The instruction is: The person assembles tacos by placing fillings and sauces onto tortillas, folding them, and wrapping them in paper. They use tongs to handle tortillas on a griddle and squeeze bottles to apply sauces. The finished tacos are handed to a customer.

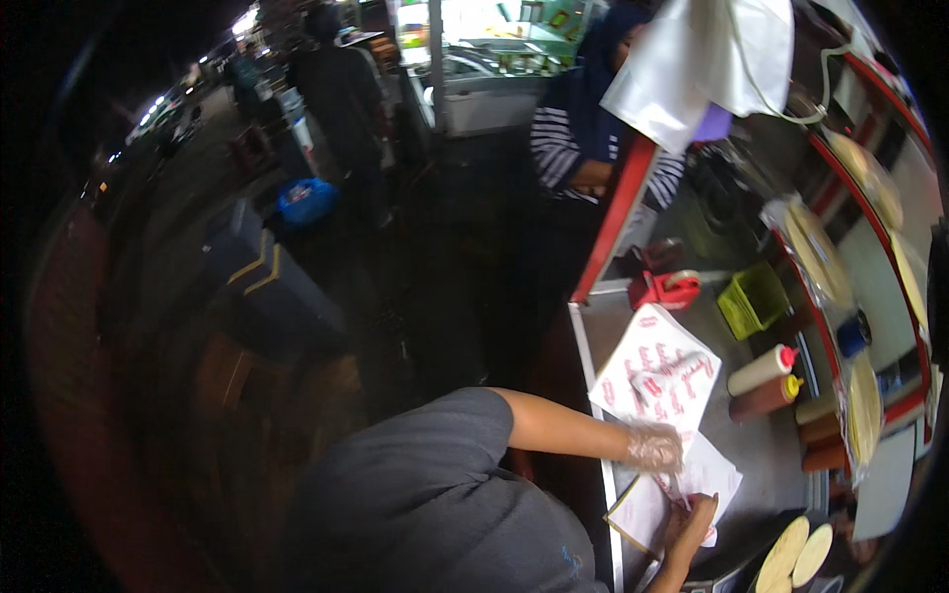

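Observation:
My left hand (656,448), in a clear plastic glove, reaches over white paper sheets (714,472) at the counter's near end. Its fingers point down and are too blurred to make out. Just below it, my bare right hand (694,521) has its fingers bent together by the left fingertips. Something thin and pale lies between the hands; whether it is paper or the glove's end is unclear. Beyond my left hand is a stack of white wrapping paper (652,371) with red print, its top sheet creased.
On the metal counter (704,318) stand a white squeeze bottle (761,372), a brown one (764,399), a green basket (751,301) and a red tape dispenser (664,289). Flatbreads (788,553) lie at lower right; bagged ones (819,252) fill the shelves. A person in striped sleeves (554,148) stands beyond.

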A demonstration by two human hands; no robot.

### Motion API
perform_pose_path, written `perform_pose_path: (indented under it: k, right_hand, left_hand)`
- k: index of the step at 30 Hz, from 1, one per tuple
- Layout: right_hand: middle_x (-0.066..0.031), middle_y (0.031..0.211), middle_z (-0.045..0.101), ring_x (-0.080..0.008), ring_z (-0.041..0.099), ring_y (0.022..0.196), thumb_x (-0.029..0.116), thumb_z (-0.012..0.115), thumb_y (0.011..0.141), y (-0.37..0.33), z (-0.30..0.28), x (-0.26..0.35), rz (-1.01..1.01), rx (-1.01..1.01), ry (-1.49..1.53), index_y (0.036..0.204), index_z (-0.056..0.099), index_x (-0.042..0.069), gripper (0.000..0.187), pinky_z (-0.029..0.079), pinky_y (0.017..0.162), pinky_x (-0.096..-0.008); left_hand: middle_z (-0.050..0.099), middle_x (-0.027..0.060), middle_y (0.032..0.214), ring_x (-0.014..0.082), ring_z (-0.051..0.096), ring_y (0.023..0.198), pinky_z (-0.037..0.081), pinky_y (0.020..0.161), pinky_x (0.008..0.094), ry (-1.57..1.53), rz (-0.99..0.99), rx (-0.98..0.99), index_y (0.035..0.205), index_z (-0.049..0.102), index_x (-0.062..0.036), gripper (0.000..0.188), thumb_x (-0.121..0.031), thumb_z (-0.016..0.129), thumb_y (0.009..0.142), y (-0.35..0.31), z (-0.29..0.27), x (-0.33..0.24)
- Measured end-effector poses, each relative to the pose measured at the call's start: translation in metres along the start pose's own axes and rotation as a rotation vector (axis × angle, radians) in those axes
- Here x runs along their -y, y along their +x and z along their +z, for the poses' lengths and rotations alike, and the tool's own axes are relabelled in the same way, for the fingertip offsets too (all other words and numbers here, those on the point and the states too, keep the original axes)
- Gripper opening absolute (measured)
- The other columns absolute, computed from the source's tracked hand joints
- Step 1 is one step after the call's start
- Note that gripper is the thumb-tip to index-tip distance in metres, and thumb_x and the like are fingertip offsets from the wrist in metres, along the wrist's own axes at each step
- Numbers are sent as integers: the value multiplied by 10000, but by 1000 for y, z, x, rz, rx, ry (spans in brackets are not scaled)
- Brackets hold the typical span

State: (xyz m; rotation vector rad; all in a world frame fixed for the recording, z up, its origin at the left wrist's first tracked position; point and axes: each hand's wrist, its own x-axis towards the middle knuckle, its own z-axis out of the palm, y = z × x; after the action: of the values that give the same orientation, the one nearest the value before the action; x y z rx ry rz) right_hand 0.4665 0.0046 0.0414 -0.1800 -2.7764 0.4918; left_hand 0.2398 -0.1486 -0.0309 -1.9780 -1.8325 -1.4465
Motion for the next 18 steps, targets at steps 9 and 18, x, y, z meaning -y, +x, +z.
perform_pose_path:
  k: [9,18]
  right_hand:
    - [-180,1274,713,-367,649,1229,47,619,919,12,15,-42,-9,-152,-99,1229,760,66,341,227,1284,-643]
    - [-120,1249,751,-180,718,1093,136,654,1066,173,50,75,436,-250,837,1391,692,5,352,560,995,-323]
  left_hand:
    - [737,194,866,382,724,847,591,801,493,97,-316,252,973,739,-55,243,-279,679,898,25,28,-15]
    - [684,164,1171,306,671,1120,512,1005,480,157,-218,426,1220,672,-75,369,-359,489,1073,-7,16,-21]
